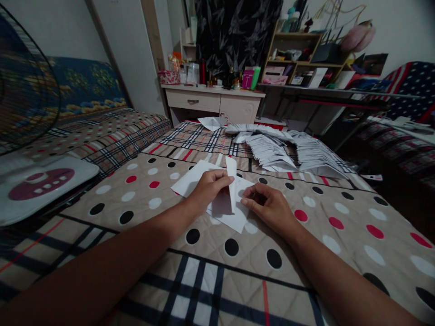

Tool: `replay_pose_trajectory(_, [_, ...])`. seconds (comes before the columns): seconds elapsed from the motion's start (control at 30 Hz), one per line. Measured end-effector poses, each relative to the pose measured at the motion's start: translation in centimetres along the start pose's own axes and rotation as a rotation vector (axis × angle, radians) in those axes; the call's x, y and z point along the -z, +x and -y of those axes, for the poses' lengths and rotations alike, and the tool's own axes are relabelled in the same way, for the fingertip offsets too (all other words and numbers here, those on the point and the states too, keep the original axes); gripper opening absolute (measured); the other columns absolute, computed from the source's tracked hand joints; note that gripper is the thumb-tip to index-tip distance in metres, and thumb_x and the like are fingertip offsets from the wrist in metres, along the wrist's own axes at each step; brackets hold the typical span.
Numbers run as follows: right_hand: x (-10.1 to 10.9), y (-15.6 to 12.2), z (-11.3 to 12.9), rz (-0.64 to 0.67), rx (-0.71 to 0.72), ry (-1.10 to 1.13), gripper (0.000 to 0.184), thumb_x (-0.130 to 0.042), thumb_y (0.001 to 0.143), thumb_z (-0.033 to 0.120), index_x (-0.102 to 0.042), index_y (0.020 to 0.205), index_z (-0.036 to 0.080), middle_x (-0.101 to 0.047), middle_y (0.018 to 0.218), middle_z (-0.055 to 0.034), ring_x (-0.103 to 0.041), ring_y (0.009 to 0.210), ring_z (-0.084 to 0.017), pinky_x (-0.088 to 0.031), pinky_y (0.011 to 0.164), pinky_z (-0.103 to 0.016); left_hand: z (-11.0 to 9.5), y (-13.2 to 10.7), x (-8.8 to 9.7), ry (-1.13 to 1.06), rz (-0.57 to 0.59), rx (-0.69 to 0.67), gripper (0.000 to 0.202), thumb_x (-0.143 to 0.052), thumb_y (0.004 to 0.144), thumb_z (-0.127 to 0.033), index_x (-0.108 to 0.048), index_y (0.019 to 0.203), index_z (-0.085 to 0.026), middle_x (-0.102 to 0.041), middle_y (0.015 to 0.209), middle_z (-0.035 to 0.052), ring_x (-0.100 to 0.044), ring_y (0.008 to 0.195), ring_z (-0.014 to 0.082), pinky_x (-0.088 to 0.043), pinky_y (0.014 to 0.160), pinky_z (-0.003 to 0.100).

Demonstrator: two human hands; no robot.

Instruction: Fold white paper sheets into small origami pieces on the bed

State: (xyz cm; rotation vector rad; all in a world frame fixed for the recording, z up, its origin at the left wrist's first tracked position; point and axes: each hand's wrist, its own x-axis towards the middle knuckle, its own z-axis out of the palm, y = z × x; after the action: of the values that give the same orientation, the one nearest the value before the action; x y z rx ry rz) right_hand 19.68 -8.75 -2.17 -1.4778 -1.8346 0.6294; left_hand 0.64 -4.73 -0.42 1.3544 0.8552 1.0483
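Note:
A white sheet of paper [190, 180] lies on the polka-dot quilt [326, 235] in front of me. My left hand [209, 188] is closed on a folded flap of that paper and holds the flap upright. My right hand [268, 206] rests beside it with curled fingers, its fingertips pressing the paper's right part down onto the quilt. Both forearms reach in from the bottom of the view.
A long fanned row of folded white paper pieces [288, 149] lies further back on the bed. A single folded paper [211, 122] sits near the far edge. A white fan base [37, 185] stands at left. A dresser [212, 102] and cluttered shelves [299, 59] stand behind.

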Motion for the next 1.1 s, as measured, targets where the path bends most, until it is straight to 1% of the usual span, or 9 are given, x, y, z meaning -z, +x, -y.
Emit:
replay_pose_trajectory(0.13, [0.1,0.0,0.0,0.008,0.092,0.084,0.024,-0.065,0.082,0.041,-0.068,0.092,0.020,-0.067,0.083,-0.0041,-0.058,0.071,-0.017,-0.043,0.063,-0.029,-0.1,0.9,1.1,-0.040,-0.089,-0.062,0.030,-0.069,0.074,-0.041,-0.058,0.069,-0.013,-0.052,0.061,-0.0034,-0.045,0.056,0.0076,-0.033,0.055,0.022])
replay_pose_trajectory(0.23, [0.4,-0.1,0.3,0.042,0.172,0.169,0.029,-0.054,0.090,0.045,-0.068,0.094,0.019,-0.066,0.088,-0.0051,-0.060,0.080,-0.018,-0.043,0.071,-0.030,0.3,1.2,1.5,0.001,-0.118,-0.042,0.033,-0.073,0.070,-0.043,-0.062,0.073,-0.012,-0.055,0.062,-0.0027,-0.045,0.054,0.0070,-0.032,0.054,0.021])
replay_pose_trajectory(0.43, [0.6,-0.1,0.7,0.105,0.129,0.232,0.035,-0.054,0.088,0.050,-0.066,0.090,0.017,-0.066,0.082,-0.0045,-0.059,0.075,-0.019,-0.043,0.067,-0.029,0.9,0.7,0.9,0.108,-0.001,0.000,0.035,-0.071,0.072,-0.046,-0.061,0.070,-0.012,-0.057,0.060,-0.0016,-0.047,0.053,0.0073,-0.032,0.052,0.021])
replay_pose_trajectory(0.57, [0.6,-0.1,0.7,0.119,0.130,0.235,0.035,-0.054,0.088,0.049,-0.066,0.091,0.017,-0.066,0.081,-0.0042,-0.058,0.073,-0.018,-0.042,0.066,-0.028,0.7,0.5,0.5,0.109,0.016,-0.030,0.035,-0.070,0.073,-0.046,-0.061,0.067,-0.012,-0.059,0.062,-0.0008,-0.048,0.054,0.0073,-0.036,0.054,0.021])
replay_pose_trajectory(0.73, [0.5,-0.3,0.9,0.136,0.194,0.128,0.034,-0.057,0.087,0.049,-0.069,0.090,0.018,-0.067,0.080,-0.0045,-0.058,0.071,-0.018,-0.042,0.064,-0.028,0.6,0.5,0.2,0.145,0.043,-0.030,0.036,-0.071,0.071,-0.047,-0.067,0.076,-0.012,-0.064,0.067,0.0018,-0.051,0.055,0.0082,-0.039,0.053,0.021])
replay_pose_trajectory(0.87, [0.5,-0.5,1.1,0.147,0.261,0.140,0.037,-0.053,0.089,0.051,-0.069,0.089,0.018,-0.067,0.082,-0.0053,-0.059,0.074,-0.018,-0.043,0.067,-0.029,0.7,0.3,-0.1,0.183,0.135,-0.027,0.037,-0.071,0.072,-0.047,-0.065,0.071,-0.011,-0.061,0.060,0.0007,-0.051,0.053,0.0079,-0.039,0.052,0.021])
replay_pose_trajectory(0.93, [0.5,-0.5,1.1,0.111,0.229,0.184,0.044,-0.045,0.092,0.054,-0.066,0.079,0.018,-0.064,0.075,-0.0048,-0.056,0.069,-0.017,-0.041,0.064,-0.028,0.8,0.2,-0.2,0.206,0.169,-0.039,0.036,-0.071,0.072,-0.046,-0.064,0.070,-0.011,-0.060,0.060,0.0006,-0.051,0.055,0.0080,-0.039,0.054,0.021])
replay_pose_trajectory(1.0, [0.4,-0.4,0.9,0.067,0.145,0.258,0.051,-0.040,0.093,0.057,-0.063,0.071,0.017,-0.061,0.069,-0.0043,-0.053,0.064,-0.016,-0.040,0.059,-0.028,0.9,0.1,-0.2,0.243,0.176,-0.048,0.033,-0.075,0.068,-0.042,-0.063,0.072,-0.011,-0.061,0.064,0.0007,-0.051,0.057,0.0080,-0.040,0.055,0.021])
replay_pose_trajectory(1.1, [0.3,-0.3,0.7,0.039,0.046,0.340,0.055,-0.039,0.092,0.061,-0.065,0.073,0.017,-0.063,0.069,-0.0048,-0.053,0.062,-0.016,-0.039,0.057,-0.028,1.0,0.0,-0.2,0.315,0.167,-0.055,0.035,-0.080,0.060,-0.037,-0.062,0.076,-0.012,-0.059,0.066,-0.0007,-0.048,0.058,0.0077,-0.038,0.053,0.020])
